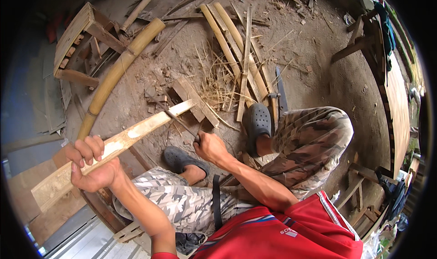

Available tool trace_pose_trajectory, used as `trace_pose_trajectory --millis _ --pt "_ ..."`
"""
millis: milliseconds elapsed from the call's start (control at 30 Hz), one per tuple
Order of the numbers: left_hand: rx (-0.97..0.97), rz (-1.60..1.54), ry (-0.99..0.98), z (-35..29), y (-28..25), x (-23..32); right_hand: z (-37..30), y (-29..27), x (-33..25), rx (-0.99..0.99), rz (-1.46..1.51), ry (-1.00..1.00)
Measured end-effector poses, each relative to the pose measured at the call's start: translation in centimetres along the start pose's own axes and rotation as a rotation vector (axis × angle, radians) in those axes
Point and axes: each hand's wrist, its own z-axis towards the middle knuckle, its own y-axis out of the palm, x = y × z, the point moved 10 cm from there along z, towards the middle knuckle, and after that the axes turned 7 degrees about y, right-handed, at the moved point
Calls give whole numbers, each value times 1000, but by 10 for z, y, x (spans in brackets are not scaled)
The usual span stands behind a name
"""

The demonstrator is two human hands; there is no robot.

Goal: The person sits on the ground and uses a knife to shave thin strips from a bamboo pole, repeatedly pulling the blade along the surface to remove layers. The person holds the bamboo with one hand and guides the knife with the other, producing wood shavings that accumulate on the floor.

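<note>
My left hand (93, 164) is closed round a long split bamboo strip (141, 132), its pale inner face turned up. The strip slants away to the right, and its far end rests on a wooden block (187, 95) on the ground. My right hand (211, 147) is closed on the dark handle of a long, narrow knife (181, 124). The blade lies across the strip near its far end. Around the block lie wood chips and thin shavings (221, 88).
Split bamboo lengths (223, 45) and a hammer (273, 105) lie beyond my right foot, beside a blue flat blade (281, 90). A thick bamboo pole (114, 74) lies at the left by a wooden frame (75, 38). A wooden bench (396, 108) stands at the right.
</note>
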Motion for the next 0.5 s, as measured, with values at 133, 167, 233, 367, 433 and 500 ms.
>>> trace_pose_trajectory --millis 133,167,233,367,433,500 --pt "3 -5 18 2 6 -1 -41 -20 -83 -8 20 -286" --pt "1 -4 14 1 8 -1 -32 -13 -65 8 21 -210" --pt "-7 -22 8 1 18 -3 2 16 2 56 18 -56" --pt "12 19 28 3 0 1 16 12 33 72 -63 16" --pt "46 27 30 3 -7 3 -9 8 -9 0 -48 -1" --pt "45 26 40 5 -2 2 -36 -3 -59 -34 26 -175"
